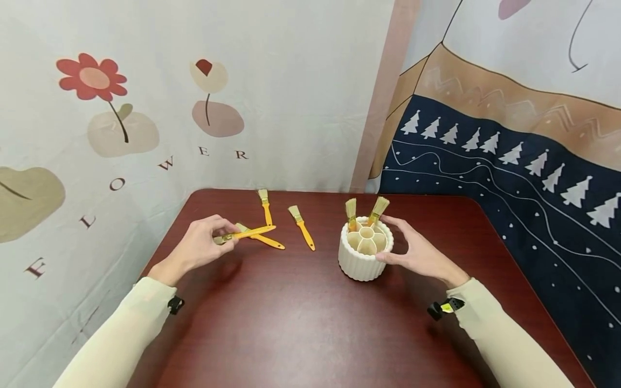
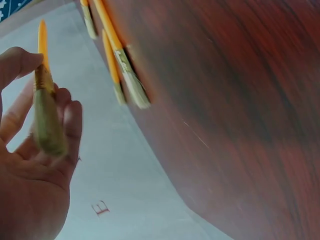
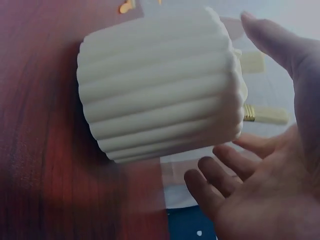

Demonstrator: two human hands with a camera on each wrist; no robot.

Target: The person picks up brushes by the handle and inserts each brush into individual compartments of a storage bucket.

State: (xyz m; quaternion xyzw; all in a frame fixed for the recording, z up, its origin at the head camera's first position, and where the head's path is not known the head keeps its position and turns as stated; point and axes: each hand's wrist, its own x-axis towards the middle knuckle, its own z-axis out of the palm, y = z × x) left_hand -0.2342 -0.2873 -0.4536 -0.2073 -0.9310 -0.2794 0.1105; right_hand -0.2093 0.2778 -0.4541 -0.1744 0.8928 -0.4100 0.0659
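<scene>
My left hand (image 1: 200, 243) pinches a yellow-handled paintbrush (image 1: 254, 231) near its ferrule, above the table. Its handle points right; in the left wrist view its pale bristles (image 2: 49, 127) hang over the palm. On the right stands a white ribbed brush holder (image 1: 361, 264) with petal-shaped compartments. Two paintbrushes stand bristles-up in its back compartments, one upright (image 1: 351, 210) and one leaning right (image 1: 379, 208). My right hand (image 1: 419, 250) spans the holder's right side, thumb by the front rim and fingers behind. In the right wrist view its fingers (image 3: 227, 177) are spread and loose beside the rim.
Three more paintbrushes lie on the dark red table (image 1: 310, 323): one at the back (image 1: 267, 211), one in the middle (image 1: 304, 231), and one (image 1: 269, 241) below the held brush. A flower-printed cloth (image 1: 291, 97) hangs behind; a navy tree-patterned cloth (image 1: 524, 199) hangs right.
</scene>
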